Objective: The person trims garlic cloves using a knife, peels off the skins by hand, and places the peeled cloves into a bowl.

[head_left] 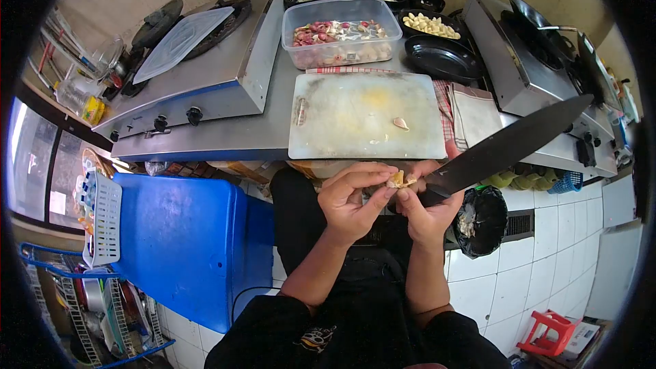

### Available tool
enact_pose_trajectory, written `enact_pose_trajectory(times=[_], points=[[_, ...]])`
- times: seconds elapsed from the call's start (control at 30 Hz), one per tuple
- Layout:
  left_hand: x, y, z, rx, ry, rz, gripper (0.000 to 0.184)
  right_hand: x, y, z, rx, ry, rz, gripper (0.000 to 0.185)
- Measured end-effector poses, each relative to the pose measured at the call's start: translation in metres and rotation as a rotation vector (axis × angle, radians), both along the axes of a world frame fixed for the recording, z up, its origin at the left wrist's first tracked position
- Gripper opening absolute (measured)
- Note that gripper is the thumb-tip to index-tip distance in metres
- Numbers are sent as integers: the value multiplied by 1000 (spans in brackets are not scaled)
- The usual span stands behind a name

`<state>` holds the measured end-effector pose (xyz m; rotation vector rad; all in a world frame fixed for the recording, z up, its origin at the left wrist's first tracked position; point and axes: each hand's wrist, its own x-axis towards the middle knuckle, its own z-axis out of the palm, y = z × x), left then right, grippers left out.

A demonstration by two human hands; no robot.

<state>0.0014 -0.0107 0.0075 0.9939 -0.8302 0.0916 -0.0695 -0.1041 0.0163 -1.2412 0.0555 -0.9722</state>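
Both hands meet in front of my body, just off the board's near edge. My left hand (352,201) pinches a garlic clove (398,179) with loose, papery skin. The fingertips of my right hand (432,215) touch that skin from the other side. A large dark-bladed knife (509,150) is also in my right hand, its blade pointing up and to the right; the fingers hide most of its handle. On the worn white cutting board (342,113) lies one unpeeled garlic clove (400,124) with a few small skin scraps.
Behind the board stand a clear plastic container (342,12) of unpeeled cloves and a black dish of peeled cloves (430,25). Stoves (253,82) flank the counter. A blue box (178,232) is at left, a black-lined bin (488,232) at lower right.
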Motion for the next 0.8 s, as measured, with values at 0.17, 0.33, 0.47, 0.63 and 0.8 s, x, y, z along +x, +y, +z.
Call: enact_pose_trajectory(times=[0.17, 0.33, 0.47, 0.63, 0.8], points=[[-10, -5, -2, -67, 200, 1, 20, 0, 4, -7, 10, -21, -39, 86], [-6, -5, -9, -29, 160, -30, 26, 1, 5, -10, 19, -38, -9, 86], [-2, -6, -11, -75, 237, -119, 31, 3, 2, -7, -27, 17, -51, 82], [6, 1, -5, 39, 242, -217, 34, 2, 2, -2, 3, 90, -102, 53], [7, 1, 1, -7, 268, -288, 26, 6, 2, -4, 11, 36, -27, 61]])
